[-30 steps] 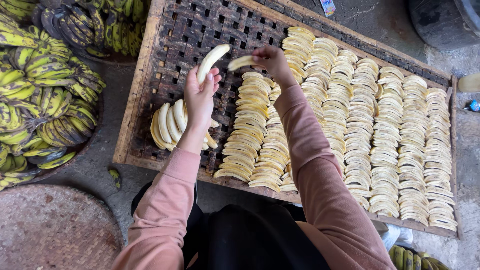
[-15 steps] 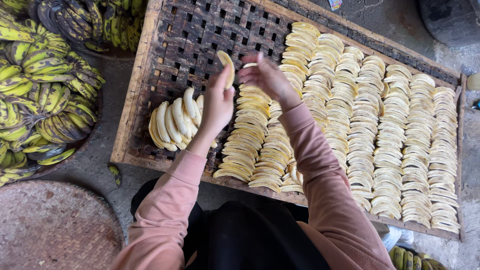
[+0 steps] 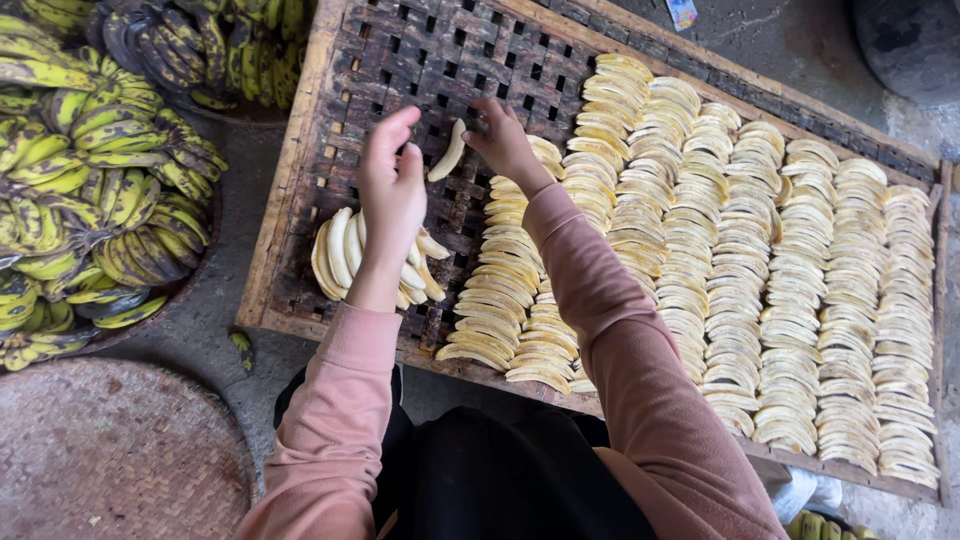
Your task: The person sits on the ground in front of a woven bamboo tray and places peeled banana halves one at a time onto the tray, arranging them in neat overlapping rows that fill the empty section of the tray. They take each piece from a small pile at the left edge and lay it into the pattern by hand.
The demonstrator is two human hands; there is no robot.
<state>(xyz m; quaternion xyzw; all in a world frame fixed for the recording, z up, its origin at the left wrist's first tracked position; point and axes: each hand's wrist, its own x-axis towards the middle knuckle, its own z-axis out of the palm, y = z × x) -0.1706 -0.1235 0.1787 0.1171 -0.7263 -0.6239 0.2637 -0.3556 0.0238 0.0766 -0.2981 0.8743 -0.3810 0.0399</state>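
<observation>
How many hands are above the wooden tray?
2. The left hand is above a loose pile of peeled bananas. The right hand is beside it and holds a banana slice.

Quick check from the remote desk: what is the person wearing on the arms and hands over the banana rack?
Both arms are covered by long dusty-pink sleeves of soft knit fabric, plain and unmarked, ending at the wrists. The left hand and right hand are bare: no gloves, rings, watch or bracelets visible. The left sleeve's cuff looks snug and slightly ribbed.
</observation>
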